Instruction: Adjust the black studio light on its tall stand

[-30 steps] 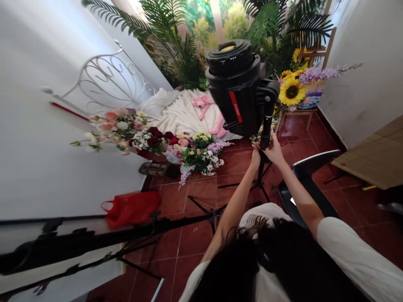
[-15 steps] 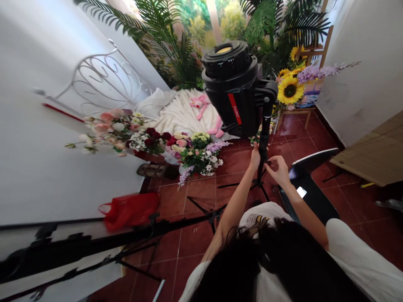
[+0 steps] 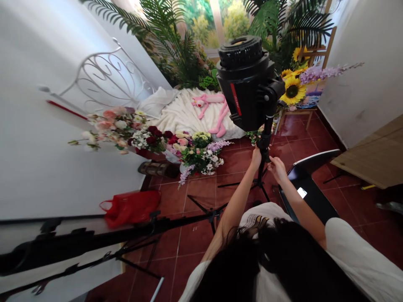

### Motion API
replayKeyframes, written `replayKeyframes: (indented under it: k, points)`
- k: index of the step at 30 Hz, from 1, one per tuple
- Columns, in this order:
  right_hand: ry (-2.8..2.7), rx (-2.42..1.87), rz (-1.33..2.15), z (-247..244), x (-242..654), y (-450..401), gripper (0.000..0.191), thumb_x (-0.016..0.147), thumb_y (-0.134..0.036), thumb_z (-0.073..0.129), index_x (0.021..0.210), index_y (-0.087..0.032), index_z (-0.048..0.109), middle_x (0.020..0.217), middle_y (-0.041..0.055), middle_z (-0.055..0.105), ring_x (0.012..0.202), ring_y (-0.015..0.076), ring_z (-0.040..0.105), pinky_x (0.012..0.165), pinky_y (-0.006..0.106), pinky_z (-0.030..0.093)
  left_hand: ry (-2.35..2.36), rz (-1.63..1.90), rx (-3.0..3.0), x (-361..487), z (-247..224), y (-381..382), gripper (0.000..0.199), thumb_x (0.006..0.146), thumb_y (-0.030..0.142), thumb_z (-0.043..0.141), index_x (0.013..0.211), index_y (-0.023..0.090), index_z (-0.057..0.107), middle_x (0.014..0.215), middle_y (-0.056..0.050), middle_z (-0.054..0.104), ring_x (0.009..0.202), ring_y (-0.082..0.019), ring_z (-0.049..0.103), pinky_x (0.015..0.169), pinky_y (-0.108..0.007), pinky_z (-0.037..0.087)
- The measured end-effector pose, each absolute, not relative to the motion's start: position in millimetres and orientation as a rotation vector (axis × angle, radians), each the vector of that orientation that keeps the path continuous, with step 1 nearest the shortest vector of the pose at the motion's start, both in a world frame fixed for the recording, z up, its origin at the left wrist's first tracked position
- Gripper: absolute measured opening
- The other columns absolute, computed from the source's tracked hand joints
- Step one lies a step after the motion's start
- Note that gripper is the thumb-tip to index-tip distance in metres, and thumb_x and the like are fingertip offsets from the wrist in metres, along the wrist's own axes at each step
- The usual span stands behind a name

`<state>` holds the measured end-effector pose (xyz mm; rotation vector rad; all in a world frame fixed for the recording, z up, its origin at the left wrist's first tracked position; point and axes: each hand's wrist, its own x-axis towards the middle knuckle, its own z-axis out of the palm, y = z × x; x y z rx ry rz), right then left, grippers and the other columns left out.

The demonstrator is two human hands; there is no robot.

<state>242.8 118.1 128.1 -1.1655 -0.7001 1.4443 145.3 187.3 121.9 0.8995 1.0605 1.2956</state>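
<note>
A black studio light [image 3: 244, 92] with a red label strip sits on top of a black light stand [image 3: 261, 173] in front of me. My left hand [image 3: 256, 157] is wrapped round the stand's pole below the light; its fingers are partly hidden behind the pole. On the pole's right side, my right hand [image 3: 277, 170] has thumb and fingers closed at a small dark knob [image 3: 268, 159]. The stand's legs are spread on the red tile floor.
A second black stand [image 3: 176, 222] crosses at lower left, beside a red bag [image 3: 132, 207]. Artificial flowers [image 3: 198, 155] and a bed with a pink plush toy [image 3: 217, 109] lie ahead. To my right is a black chair [image 3: 310, 201] bearing a phone [image 3: 302, 192].
The light has shifted right and turned slightly, uncovering more of the plush toy. My right hand's fingers, more spread before, have drawn together at the knob. My left hand stays on the pole.
</note>
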Motion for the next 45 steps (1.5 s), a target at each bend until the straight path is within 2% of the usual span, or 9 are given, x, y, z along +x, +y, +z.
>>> replayKeyframes:
  k: [6, 10, 12, 16, 20, 26, 33, 40, 45]
  points:
    - [-0.504, -0.964, 1.740, 131.0, 238.7, 114.4, 0.041, 0.071, -0.047, 0.077, 0.071, -0.023, 0.044, 0.058, -0.0045, 0.048, 0.049, 0.0094, 0.043, 0.046, 0.023, 0.039, 1.088, 1.308, 0.879, 144.7, 123.0, 186.9, 0.057, 0.099, 0.052, 0.038, 0.084, 0.011, 0.074, 0.080, -0.009, 0.076, 0.081, -0.017, 0.068, 0.083, -0.027, 0.052]
    - [-0.773, -1.189, 1.420, 132.5, 248.8, 116.2, 0.058, 0.064, -0.056, 0.080, 0.067, -0.025, 0.032, 0.053, -0.0093, 0.035, 0.046, 0.0078, 0.029, 0.043, 0.022, 0.026, 1.085, 1.285, 0.897, 145.0, 127.2, 185.4, 0.058, 0.099, 0.052, 0.037, 0.080, 0.012, 0.073, 0.079, -0.009, 0.075, 0.079, -0.017, 0.068, 0.078, -0.027, 0.053]
    - [-0.966, -1.251, 1.169, 136.6, 253.8, 117.8, 0.060, 0.065, -0.059, 0.078, 0.068, -0.026, 0.028, 0.053, -0.0104, 0.030, 0.048, 0.0085, 0.028, 0.046, 0.023, 0.027, 1.082, 1.279, 0.903, 145.3, 127.8, 185.5, 0.059, 0.100, 0.052, 0.036, 0.078, 0.012, 0.073, 0.078, -0.009, 0.075, 0.080, -0.017, 0.068, 0.078, -0.027, 0.053]
    - [-1.356, -1.326, 0.911, 150.0, 255.1, 119.3, 0.045, 0.072, -0.051, 0.069, 0.074, -0.026, 0.031, 0.057, -0.0090, 0.039, 0.053, 0.0110, 0.037, 0.057, 0.026, 0.034, 1.089, 1.294, 0.891, 145.0, 124.0, 187.6, 0.055, 0.099, 0.049, 0.037, 0.079, 0.012, 0.073, 0.080, -0.009, 0.076, 0.084, -0.018, 0.070, 0.083, -0.028, 0.054]
    - [-1.588, -1.620, 0.719, 156.4, 248.6, 121.7, 0.033, 0.069, -0.035, 0.066, 0.077, -0.027, 0.035, 0.060, -0.0061, 0.047, 0.054, 0.0158, 0.046, 0.058, 0.027, 0.032, 1.052, 1.309, 0.892, 143.8, 117.4, 190.3, 0.054, 0.099, 0.046, 0.037, 0.077, 0.013, 0.074, 0.081, -0.009, 0.076, 0.087, -0.018, 0.071, 0.088, -0.028, 0.053]
    - [-1.664, -1.805, 0.566, 154.0, 243.3, 130.3, 0.026, 0.071, -0.032, 0.064, 0.071, -0.026, 0.039, 0.059, -0.0002, 0.052, 0.058, 0.0199, 0.051, 0.056, 0.028, 0.030, 1.060, 1.325, 0.869, 144.5, 111.6, 192.6, 0.049, 0.097, 0.047, 0.043, 0.078, 0.014, 0.074, 0.079, -0.007, 0.076, 0.086, -0.019, 0.071, 0.090, -0.030, 0.054]
    - [-1.693, -1.568, 0.907, 155.9, 255.4, 142.4, 0.034, 0.070, -0.027, 0.065, 0.061, -0.025, 0.032, 0.053, -0.0053, 0.041, 0.054, 0.0117, 0.037, 0.054, 0.026, 0.027, 1.061, 1.335, 0.802, 146.9, 114.1, 195.2, 0.046, 0.096, 0.047, 0.046, 0.078, 0.015, 0.074, 0.075, -0.006, 0.074, 0.083, -0.019, 0.071, 0.084, -0.030, 0.055]
    - [-0.951, -1.134, 1.695, 146.5, 247.6, 132.3, 0.053, 0.062, -0.040, 0.081, 0.069, -0.026, 0.030, 0.047, -0.0145, 0.025, 0.039, 0.0042, 0.018, 0.040, 0.021, 0.009, 1.052, 1.356, 0.863, 144.9, 115.6, 188.2, 0.038, 0.094, 0.042, 0.052, 0.073, 0.016, 0.070, 0.078, -0.006, 0.074, 0.086, -0.017, 0.070, 0.086, -0.028, 0.054]
    - [-0.615, -1.030, 1.703, 142.4, 234.1, 125.7, 0.067, 0.051, -0.034, 0.089, 0.068, -0.025, 0.025, 0.045, -0.0172, 0.022, 0.036, 0.0009, 0.013, 0.036, 0.019, 0.004, 1.165, 1.362, 0.767, 145.9, 118.9, 183.9, 0.031, 0.096, 0.028, 0.050, 0.071, 0.016, 0.064, 0.072, -0.003, 0.068, 0.081, -0.015, 0.066, 0.082, -0.026, 0.053]
